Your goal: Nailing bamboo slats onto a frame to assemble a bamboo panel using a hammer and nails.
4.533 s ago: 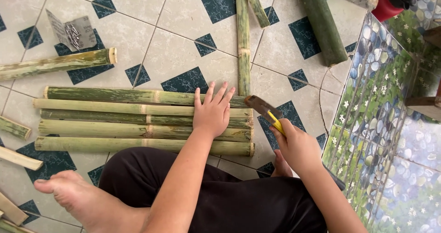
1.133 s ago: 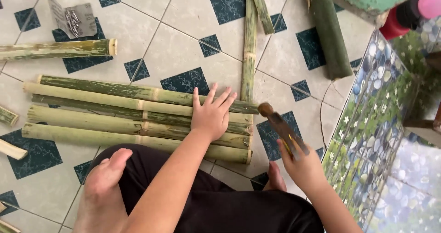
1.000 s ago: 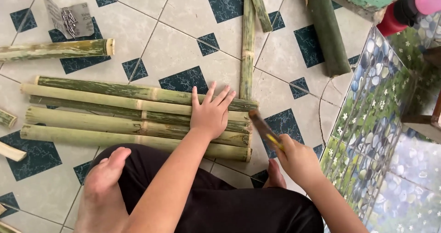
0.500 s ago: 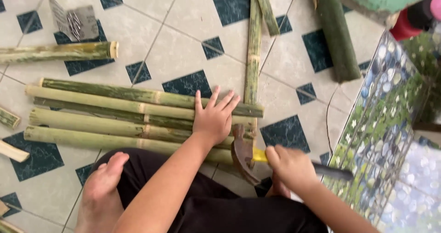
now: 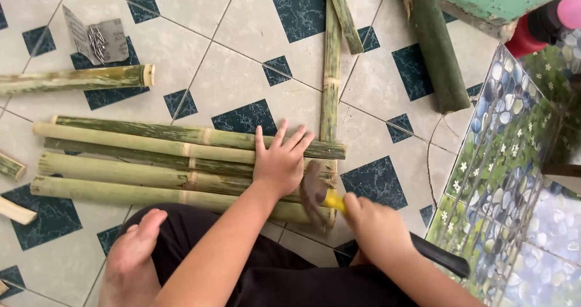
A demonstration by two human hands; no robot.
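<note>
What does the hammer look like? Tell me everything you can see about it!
The hammer has a dark, rusty-looking metal head, blurred in the picture, a yellow neck just behind the head, and a black grip that sticks out past the right hand. That hand is wrapped around the handle. The head is over the right ends of the bamboo poles lying side by side on the tiled floor, close to the left hand, which presses flat on the poles. Whether the head touches the bamboo cannot be told.

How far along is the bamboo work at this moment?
Five bamboo poles already lie side by side. In hand: left hand presses them flat, right hand swings the hammer at their right ends. Nails and a loose pole sit unused.
</note>
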